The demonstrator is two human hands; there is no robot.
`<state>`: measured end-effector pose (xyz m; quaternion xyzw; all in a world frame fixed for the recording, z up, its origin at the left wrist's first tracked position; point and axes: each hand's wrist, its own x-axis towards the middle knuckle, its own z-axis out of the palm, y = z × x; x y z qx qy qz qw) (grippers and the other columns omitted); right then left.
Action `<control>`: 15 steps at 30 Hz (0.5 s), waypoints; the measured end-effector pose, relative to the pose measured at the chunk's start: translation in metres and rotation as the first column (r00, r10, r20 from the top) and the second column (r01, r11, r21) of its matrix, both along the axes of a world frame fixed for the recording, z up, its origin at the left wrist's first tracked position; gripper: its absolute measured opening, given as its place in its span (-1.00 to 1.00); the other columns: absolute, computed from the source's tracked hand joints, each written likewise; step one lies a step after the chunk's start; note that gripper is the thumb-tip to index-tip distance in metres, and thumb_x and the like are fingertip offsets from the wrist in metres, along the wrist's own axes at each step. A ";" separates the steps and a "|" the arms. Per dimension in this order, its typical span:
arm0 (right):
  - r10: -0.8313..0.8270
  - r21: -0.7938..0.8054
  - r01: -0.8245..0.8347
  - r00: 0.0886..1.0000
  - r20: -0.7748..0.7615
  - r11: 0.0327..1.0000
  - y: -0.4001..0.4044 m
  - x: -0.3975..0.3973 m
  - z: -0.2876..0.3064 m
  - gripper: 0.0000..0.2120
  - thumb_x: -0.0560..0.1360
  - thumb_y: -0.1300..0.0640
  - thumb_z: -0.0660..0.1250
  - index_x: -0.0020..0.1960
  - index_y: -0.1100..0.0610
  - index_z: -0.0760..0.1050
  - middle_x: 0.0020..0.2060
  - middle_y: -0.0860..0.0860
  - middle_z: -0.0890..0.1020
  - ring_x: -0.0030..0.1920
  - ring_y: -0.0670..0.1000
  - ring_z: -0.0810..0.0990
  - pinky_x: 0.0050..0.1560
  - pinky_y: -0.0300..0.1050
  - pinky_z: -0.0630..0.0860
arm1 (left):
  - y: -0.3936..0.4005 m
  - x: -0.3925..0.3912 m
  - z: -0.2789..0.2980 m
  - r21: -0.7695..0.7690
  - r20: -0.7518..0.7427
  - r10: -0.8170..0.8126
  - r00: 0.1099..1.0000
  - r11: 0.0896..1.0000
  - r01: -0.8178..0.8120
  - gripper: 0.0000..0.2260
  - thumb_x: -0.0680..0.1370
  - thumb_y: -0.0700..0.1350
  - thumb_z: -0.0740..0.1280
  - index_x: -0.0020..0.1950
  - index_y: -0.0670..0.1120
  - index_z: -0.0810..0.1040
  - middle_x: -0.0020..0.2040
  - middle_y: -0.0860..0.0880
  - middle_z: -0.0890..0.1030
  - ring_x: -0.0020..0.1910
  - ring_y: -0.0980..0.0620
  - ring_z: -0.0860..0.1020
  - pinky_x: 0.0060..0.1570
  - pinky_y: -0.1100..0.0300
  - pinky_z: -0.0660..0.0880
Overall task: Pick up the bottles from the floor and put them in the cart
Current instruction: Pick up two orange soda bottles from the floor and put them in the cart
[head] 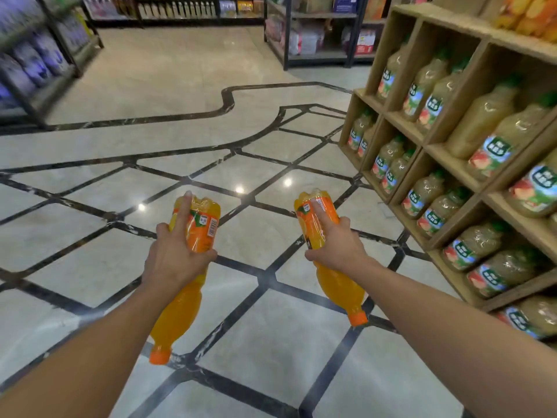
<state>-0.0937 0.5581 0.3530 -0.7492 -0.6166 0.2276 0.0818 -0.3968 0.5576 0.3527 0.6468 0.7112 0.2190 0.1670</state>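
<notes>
I hold two orange soda bottles out in front of me above the floor. My left hand grips the middle of the left bottle, forefinger stretched along its label. My right hand grips the right bottle the same way. Both bottles point their orange caps back toward me and their bases away. No cart is in view.
A wooden crate shelf full of pale juice bottles stands close on my right. Dark metal racks stand at the far left and at the back. Marble floor with black inlay lines stretches ahead.
</notes>
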 end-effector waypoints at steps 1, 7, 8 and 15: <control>0.015 0.007 -0.015 1.000 -0.003 1.000 -0.002 -0.006 0.029 0.10 0.38 -0.11 0.52 0.48 -0.43 -0.31 0.36 0.18 0.23 0.26 0.36 0.40 0.19 0.25 0.50 | -0.004 -0.006 0.032 0.000 0.000 0.016 1.000 1.000 -0.016 0.08 0.42 0.14 0.55 0.50 0.49 -0.31 0.36 -0.26 0.34 0.22 -0.37 0.49 0.03 -0.24 0.52; 0.108 0.050 -0.106 0.994 -0.028 0.993 -0.007 -0.052 0.212 0.11 0.37 -0.15 0.52 0.40 -0.51 -0.37 0.35 0.14 0.24 0.25 0.30 0.42 0.13 0.23 0.51 | -0.030 -0.054 0.226 0.031 -0.037 0.099 0.994 0.995 -0.098 0.09 0.43 0.14 0.55 0.48 0.49 -0.34 0.38 -0.25 0.35 0.27 -0.35 0.47 0.08 -0.25 0.51; 0.125 0.059 -0.122 0.991 -0.045 0.991 -0.007 -0.060 0.242 0.11 0.36 -0.15 0.53 0.40 -0.51 -0.37 0.36 0.15 0.23 0.26 0.30 0.41 0.14 0.23 0.50 | -0.035 -0.064 0.257 0.037 -0.035 0.122 0.992 0.992 -0.120 0.09 0.42 0.15 0.55 0.49 0.49 -0.34 0.37 -0.25 0.37 0.26 -0.35 0.47 0.09 -0.26 0.50; 0.320 0.178 -0.306 0.946 -0.059 0.935 -0.006 -0.132 0.447 0.13 0.31 -0.18 0.55 0.45 -0.46 -0.31 0.33 0.18 0.27 0.23 0.34 0.43 0.14 0.25 0.48 | -0.083 -0.118 0.451 0.107 -0.031 0.320 0.947 0.943 -0.315 0.12 0.36 0.19 0.58 0.49 0.47 -0.31 0.34 -0.26 0.44 0.23 -0.34 0.49 0.11 -0.26 0.47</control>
